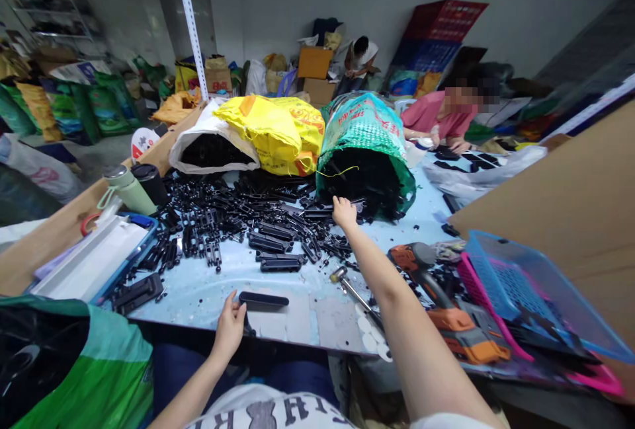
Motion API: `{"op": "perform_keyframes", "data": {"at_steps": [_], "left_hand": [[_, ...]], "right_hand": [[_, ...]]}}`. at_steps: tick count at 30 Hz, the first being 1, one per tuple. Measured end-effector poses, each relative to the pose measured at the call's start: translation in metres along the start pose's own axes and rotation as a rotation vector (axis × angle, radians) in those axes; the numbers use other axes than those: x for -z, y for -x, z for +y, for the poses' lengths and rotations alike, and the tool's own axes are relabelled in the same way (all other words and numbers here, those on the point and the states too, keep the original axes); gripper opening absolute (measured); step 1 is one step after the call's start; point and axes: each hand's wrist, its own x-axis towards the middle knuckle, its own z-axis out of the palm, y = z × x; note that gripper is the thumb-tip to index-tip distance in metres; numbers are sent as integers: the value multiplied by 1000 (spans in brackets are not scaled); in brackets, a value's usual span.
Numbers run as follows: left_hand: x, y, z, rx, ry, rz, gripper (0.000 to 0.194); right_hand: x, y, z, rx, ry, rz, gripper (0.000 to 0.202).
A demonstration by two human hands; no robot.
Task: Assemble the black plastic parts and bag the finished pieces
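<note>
My right hand [345,212] reaches out to the black parts at the mouth of a green woven sack [370,125]; its fingers are bent over a dark part, and what they grip is too small to tell. Near the front edge, my left hand [232,323] has its fingers curled by the left end of a long black part [264,299], which lies on a grey plate; a darker piece shows below the fingers. A big heap of small black parts [208,211] spreads across the blue table, with longer black pieces [270,240] in front of it.
An orange and grey power drill [454,323] and a hammer [360,293] lie at the right, beside blue and pink baskets [536,283]. White and yellow sacks [278,131] stand behind the heap. Bottles [129,190] and a tray are at the left. A person in pink works across the table.
</note>
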Motion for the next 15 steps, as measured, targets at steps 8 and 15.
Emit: {"op": "perform_keyframes", "data": {"at_steps": [8,15], "left_hand": [[6,-1,4,-152,-278,-62,50],[10,-6,5,-175,-357,-84,49]], "right_hand": [[-19,13,-9,74,-21,36,50],[-26,39,-22,169,-19,-13,39]]}}
